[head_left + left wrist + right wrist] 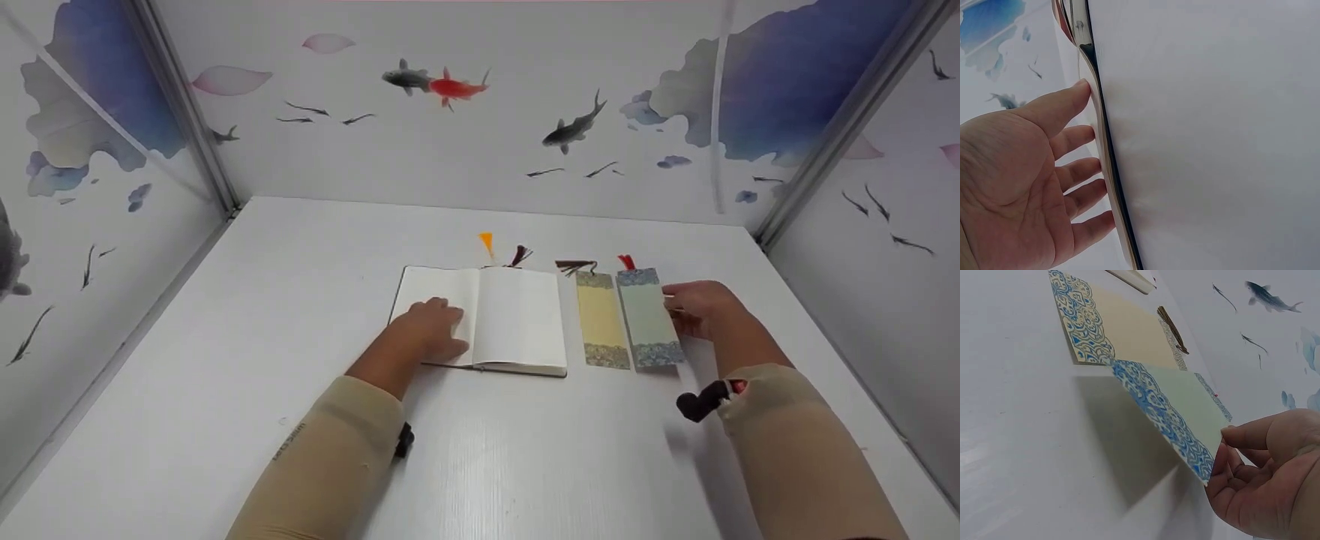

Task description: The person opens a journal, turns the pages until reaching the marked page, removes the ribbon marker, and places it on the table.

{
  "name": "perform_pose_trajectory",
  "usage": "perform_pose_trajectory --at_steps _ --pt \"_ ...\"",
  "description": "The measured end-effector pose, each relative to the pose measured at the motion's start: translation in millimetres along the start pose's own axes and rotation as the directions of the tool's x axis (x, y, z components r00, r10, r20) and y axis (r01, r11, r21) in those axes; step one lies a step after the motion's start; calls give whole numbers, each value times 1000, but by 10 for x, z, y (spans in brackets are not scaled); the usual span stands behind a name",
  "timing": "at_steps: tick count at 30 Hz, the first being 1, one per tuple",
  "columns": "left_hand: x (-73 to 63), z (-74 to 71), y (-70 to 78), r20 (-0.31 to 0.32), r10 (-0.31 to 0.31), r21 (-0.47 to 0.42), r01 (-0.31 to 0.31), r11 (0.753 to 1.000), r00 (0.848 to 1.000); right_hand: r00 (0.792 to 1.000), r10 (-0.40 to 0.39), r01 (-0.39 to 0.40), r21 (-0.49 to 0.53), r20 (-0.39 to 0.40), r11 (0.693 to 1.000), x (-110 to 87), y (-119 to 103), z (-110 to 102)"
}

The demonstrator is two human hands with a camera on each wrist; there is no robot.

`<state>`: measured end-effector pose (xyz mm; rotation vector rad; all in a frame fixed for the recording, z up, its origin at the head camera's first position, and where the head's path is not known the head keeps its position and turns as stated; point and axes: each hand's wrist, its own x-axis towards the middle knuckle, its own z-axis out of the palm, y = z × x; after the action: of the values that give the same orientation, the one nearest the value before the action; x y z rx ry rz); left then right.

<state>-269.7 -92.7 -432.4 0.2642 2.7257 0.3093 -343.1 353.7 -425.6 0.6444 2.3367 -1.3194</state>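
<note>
An open notebook (pixel 517 319) with blank pages lies on the white table. My left hand (pixel 429 330) presses its left page; in the left wrist view the fingertips (pixel 1092 225) touch the page with fingers spread and fairly straight. My right hand (pixel 701 306) pinches the right edge of a pale green bookmark (pixel 649 311) with blue patterned ends and a red tassel (pixel 627 262). In the right wrist view this green bookmark (pixel 1185 405) is tilted, one edge raised off the table with a shadow beneath. Beside it lies a yellow bookmark (pixel 602 319) with a dark tassel (pixel 576 266).
An orange tassel (pixel 487 243) and a dark brown tassel (pixel 519 256) stick out past the notebook's top edge. The white table (pixel 315 255) is enclosed by panels (pixel 480 150) painted with fish and petals, with metal posts at the corners.
</note>
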Motion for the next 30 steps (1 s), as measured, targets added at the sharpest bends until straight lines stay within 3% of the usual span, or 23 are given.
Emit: perform_pose_trajectory --at_steps 6,14,20,30 --pt "5 -1 15 5 -6 3 6 1000 1000 999 18 -20 -55 -30 998 47 14 48" --pt "8 5 15 1 -4 -5 4 1000 1000 1000 -28 27 -65 -11 997 47 39 70" --pt "26 7 14 2 -11 1 11 1000 1000 999 -34 30 -82 -38 996 42 21 95" --pt "17 -4 16 4 -16 -5 16 1000 1000 996 -80 81 29 -38 996 -115 -85 244"
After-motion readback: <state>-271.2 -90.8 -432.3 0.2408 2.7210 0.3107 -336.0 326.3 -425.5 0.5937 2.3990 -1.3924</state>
